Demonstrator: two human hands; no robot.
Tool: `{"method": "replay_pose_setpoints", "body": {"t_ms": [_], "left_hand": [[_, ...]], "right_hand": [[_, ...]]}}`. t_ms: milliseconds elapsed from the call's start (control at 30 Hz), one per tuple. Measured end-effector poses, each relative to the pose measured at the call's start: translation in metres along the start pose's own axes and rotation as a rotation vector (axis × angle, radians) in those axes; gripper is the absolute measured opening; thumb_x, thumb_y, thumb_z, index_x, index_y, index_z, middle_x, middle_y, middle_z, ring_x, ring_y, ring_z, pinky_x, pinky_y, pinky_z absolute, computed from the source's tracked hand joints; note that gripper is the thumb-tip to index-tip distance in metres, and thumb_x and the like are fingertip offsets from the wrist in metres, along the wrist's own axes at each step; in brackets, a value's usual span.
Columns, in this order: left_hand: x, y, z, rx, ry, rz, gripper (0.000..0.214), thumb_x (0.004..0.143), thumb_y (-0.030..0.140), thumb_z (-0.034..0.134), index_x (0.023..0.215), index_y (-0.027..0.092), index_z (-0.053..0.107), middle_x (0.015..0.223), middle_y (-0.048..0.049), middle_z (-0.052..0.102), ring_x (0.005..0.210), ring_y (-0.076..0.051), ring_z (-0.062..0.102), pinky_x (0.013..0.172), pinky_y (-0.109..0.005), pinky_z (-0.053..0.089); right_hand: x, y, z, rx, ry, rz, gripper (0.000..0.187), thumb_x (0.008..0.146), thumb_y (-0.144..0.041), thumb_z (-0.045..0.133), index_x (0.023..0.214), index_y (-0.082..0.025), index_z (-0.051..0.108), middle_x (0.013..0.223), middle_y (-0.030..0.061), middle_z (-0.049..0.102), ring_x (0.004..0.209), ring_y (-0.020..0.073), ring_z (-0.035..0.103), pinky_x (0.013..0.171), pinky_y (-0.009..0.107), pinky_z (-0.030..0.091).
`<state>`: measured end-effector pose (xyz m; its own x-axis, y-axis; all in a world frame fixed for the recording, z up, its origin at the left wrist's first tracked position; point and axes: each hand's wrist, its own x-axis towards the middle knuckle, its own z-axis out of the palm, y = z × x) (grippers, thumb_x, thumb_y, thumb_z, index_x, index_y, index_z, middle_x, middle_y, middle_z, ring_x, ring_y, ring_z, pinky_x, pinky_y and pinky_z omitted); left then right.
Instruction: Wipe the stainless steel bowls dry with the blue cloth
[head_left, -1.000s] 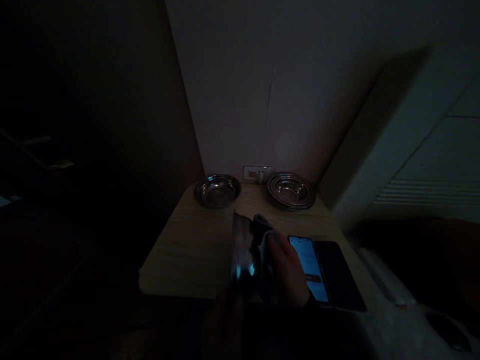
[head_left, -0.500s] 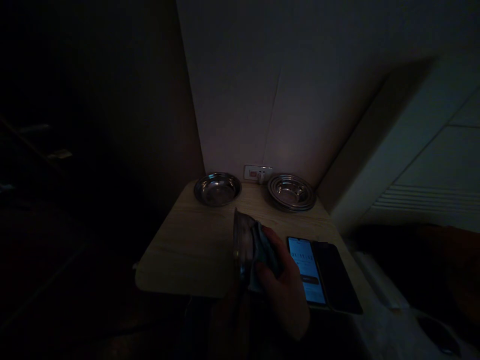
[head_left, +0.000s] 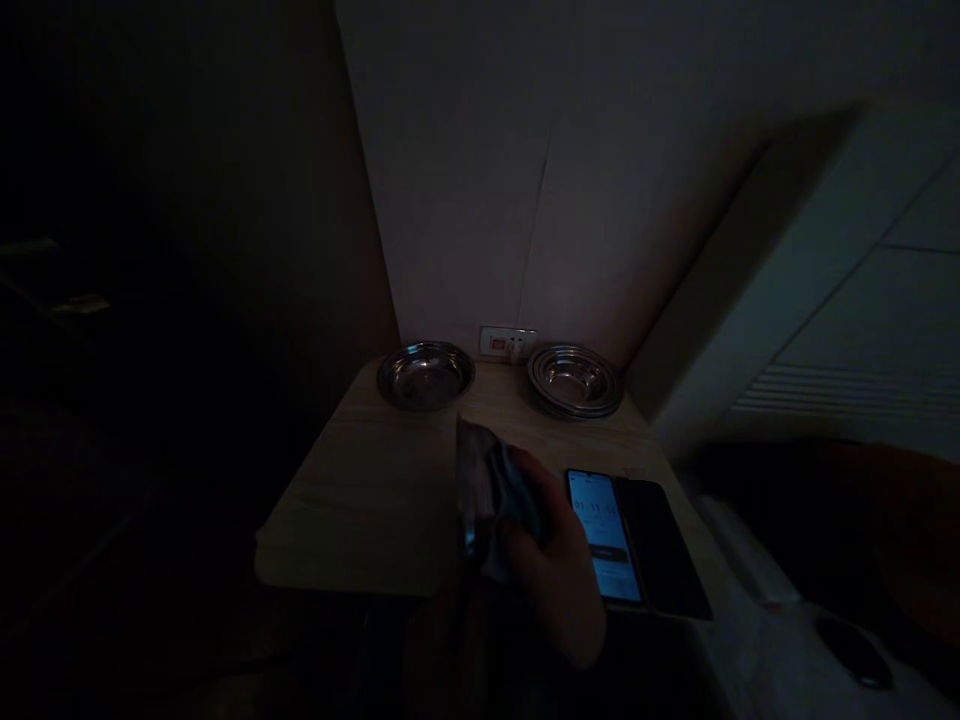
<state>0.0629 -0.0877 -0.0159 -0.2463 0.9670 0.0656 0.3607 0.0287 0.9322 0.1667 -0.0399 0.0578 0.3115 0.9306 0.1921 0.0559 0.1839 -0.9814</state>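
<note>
A shiny metal bowl point(head_left: 474, 470) is held on edge above the front of the small table, its outer side turned to the right. My right hand point(head_left: 559, 570) is closed round a bluish-grey cloth point(head_left: 521, 495) and presses it to the outside of the bowl. Low in the picture, my left hand point(head_left: 446, 640) grips the bowl's lower edge; its fingers are mostly lost in the dark. Against the wall sit another metal bowl point(head_left: 426, 380) on the left and a stack of metal bowls point(head_left: 574, 385) on the right.
A lit phone point(head_left: 607, 540) in an open dark flip case point(head_left: 664, 550) lies at the right front of the wooden table point(head_left: 345, 510). Behind the table, a wall socket point(head_left: 508, 343) holds a plug. A pale panelled surface point(head_left: 862, 310) stands to the right. Lighting is very dim.
The whole view has shifted a little, so the table things appear slightly further left. My right hand and the cloth have moved slightly against the bowl, which has turned a little.
</note>
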Motion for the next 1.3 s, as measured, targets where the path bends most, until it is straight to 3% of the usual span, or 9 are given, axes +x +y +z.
{"method": "replay_pose_setpoints", "body": {"t_ms": [167, 400, 567, 733, 867, 1033, 1167, 1233, 1300], "left_hand": [[-0.003, -0.003, -0.002, 0.073, 0.003, -0.003, 0.038, 0.076, 0.047, 0.051, 0.090, 0.019, 0.072, 0.089, -0.0092, 0.072, 0.081, -0.023, 0.068, 0.069, -0.027, 0.055], [-0.003, -0.012, -0.004, 0.090, -0.015, -0.048, 0.036, 0.074, 0.045, 0.055, 0.092, 0.018, 0.072, 0.089, -0.0097, 0.072, 0.081, -0.024, 0.068, 0.068, -0.029, 0.055], [-0.002, -0.013, -0.008, 0.089, 0.017, -0.058, 0.033, 0.076, 0.041, 0.054, 0.094, 0.018, 0.071, 0.087, -0.0114, 0.072, 0.079, -0.024, 0.068, 0.066, -0.030, 0.055], [-0.002, -0.012, -0.007, 0.069, -0.014, 0.004, 0.034, 0.076, 0.042, 0.051, 0.092, 0.020, 0.071, 0.087, -0.0080, 0.072, 0.078, -0.023, 0.067, 0.069, -0.031, 0.055], [-0.003, -0.012, -0.005, 0.081, 0.039, -0.015, 0.032, 0.076, 0.040, 0.051, 0.088, 0.018, 0.072, 0.086, -0.0106, 0.072, 0.078, -0.025, 0.067, 0.068, -0.033, 0.055], [0.002, -0.008, -0.006, 0.028, 0.014, 0.008, 0.034, 0.078, 0.041, 0.049, 0.092, 0.020, 0.071, 0.085, -0.0084, 0.072, 0.078, -0.022, 0.067, 0.069, -0.030, 0.054], [0.007, -0.012, -0.009, 0.062, 0.031, -0.042, 0.039, 0.075, 0.047, 0.052, 0.087, 0.015, 0.072, 0.084, -0.0126, 0.072, 0.076, -0.025, 0.068, 0.065, -0.030, 0.055], [0.007, -0.014, -0.007, 0.090, -0.056, -0.067, 0.039, 0.073, 0.048, 0.054, 0.090, 0.016, 0.071, 0.084, -0.0115, 0.072, 0.076, -0.025, 0.068, 0.065, -0.032, 0.055], [0.007, -0.014, -0.005, 0.067, -0.022, -0.017, 0.042, 0.075, 0.048, 0.050, 0.093, 0.016, 0.071, 0.092, -0.0121, 0.071, 0.085, -0.026, 0.067, 0.072, -0.033, 0.055]], "right_hand": [[0.001, -0.001, -0.001, -0.049, -0.003, 0.135, 0.038, 0.067, -0.028, 0.057, 0.105, -0.019, 0.056, 0.101, 0.0058, 0.064, 0.090, 0.0225, 0.060, 0.081, 0.037, 0.048], [0.004, -0.001, 0.003, -0.053, -0.044, 0.052, 0.041, 0.070, -0.025, 0.056, 0.110, -0.019, 0.053, 0.113, 0.0078, 0.060, 0.106, 0.0236, 0.055, 0.093, 0.039, 0.043], [0.000, 0.001, 0.009, -0.130, -0.097, -0.161, 0.050, 0.073, -0.020, 0.057, 0.122, -0.022, 0.048, 0.135, 0.0066, 0.043, 0.127, 0.0220, 0.036, 0.107, 0.040, 0.028], [0.012, -0.003, 0.011, -0.187, -0.157, -0.133, 0.045, 0.074, -0.027, 0.059, 0.117, -0.018, 0.052, 0.126, 0.0099, 0.052, 0.119, 0.0243, 0.045, 0.104, 0.044, 0.031], [0.009, -0.005, 0.012, -0.201, -0.155, -0.197, 0.048, 0.076, -0.022, 0.057, 0.123, -0.023, 0.048, 0.136, 0.0068, 0.042, 0.127, 0.0222, 0.036, 0.107, 0.041, 0.028], [0.004, -0.006, 0.015, -0.216, -0.169, -0.177, 0.045, 0.073, -0.023, 0.059, 0.117, -0.022, 0.052, 0.127, 0.0079, 0.051, 0.120, 0.0229, 0.044, 0.105, 0.042, 0.031], [0.002, -0.005, 0.014, -0.204, -0.141, -0.202, 0.050, 0.076, -0.020, 0.055, 0.125, -0.023, 0.046, 0.138, 0.0072, 0.040, 0.128, 0.0220, 0.035, 0.107, 0.041, 0.028], [0.011, -0.005, 0.014, -0.196, -0.118, -0.190, 0.045, 0.075, -0.023, 0.057, 0.120, -0.021, 0.050, 0.132, 0.0081, 0.046, 0.124, 0.0234, 0.039, 0.105, 0.042, 0.030], [0.021, -0.007, 0.015, -0.190, -0.136, -0.117, 0.037, 0.075, -0.026, 0.056, 0.111, -0.017, 0.055, 0.116, 0.0102, 0.057, 0.112, 0.0245, 0.050, 0.099, 0.043, 0.037]]}}
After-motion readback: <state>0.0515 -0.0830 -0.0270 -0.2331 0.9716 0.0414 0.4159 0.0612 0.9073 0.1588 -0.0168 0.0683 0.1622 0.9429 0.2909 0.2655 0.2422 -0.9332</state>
